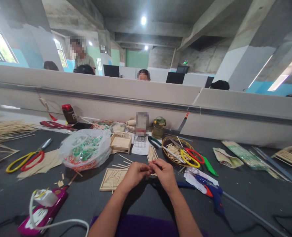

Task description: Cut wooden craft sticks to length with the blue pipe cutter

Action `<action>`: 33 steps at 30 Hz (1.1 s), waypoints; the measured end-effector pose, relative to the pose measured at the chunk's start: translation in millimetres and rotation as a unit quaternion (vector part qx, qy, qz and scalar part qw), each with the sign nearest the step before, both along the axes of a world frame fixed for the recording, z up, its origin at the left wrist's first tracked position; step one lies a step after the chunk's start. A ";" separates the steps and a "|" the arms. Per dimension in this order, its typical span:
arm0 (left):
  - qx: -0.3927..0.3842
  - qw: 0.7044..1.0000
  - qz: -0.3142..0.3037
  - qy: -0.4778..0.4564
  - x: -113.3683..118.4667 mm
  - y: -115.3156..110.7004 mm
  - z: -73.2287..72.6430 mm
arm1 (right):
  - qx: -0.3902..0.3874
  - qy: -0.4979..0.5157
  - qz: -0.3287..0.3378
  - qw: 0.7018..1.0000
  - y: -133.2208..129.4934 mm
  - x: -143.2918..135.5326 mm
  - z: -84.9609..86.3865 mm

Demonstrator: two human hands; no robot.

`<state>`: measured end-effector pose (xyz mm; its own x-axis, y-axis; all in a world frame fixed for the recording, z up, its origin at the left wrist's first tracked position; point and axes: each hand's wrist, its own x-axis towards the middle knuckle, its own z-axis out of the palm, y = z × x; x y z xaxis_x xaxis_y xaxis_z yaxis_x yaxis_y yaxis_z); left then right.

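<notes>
At the middle of the black table, my left hand (135,175) and my right hand (164,172) meet, fingertips pinched together. Between them is what looks like a thin wooden stick, mostly covered by the fingers. Just behind the fingers lies a row of light wooden sticks (152,152). Left of my left hand is a flat wooden stick panel (107,183), with short loose sticks on top. A round wicker basket (164,150) of cut sticks stands beyond my right hand, with scissors (189,158) lying across it.
A blue glue gun (213,192) and green-handled tool (210,166) lie right. Left are a plastic bag (68,156) of green-and-clear pieces, yellow-and-red scissors (32,160) and a purple power strip (54,207) with a white cable. A small wooden box frame (121,142) and bottle (158,127) stand behind.
</notes>
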<state>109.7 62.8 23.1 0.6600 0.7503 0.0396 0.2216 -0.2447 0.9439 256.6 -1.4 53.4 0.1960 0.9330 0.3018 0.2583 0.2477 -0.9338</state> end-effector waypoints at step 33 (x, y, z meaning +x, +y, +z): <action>-0.344 0.927 -0.104 -0.105 -13.3 -15.6 36.0 | -0.164 0.280 0.028 0.945 -1.9 3.8 5.2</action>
<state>96.4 47.2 59.1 0.8252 0.5024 -0.2581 0.0318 0.4148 0.9093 260.4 -3.4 58.6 0.1862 0.9722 -0.1420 -0.3043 -0.0804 -0.9492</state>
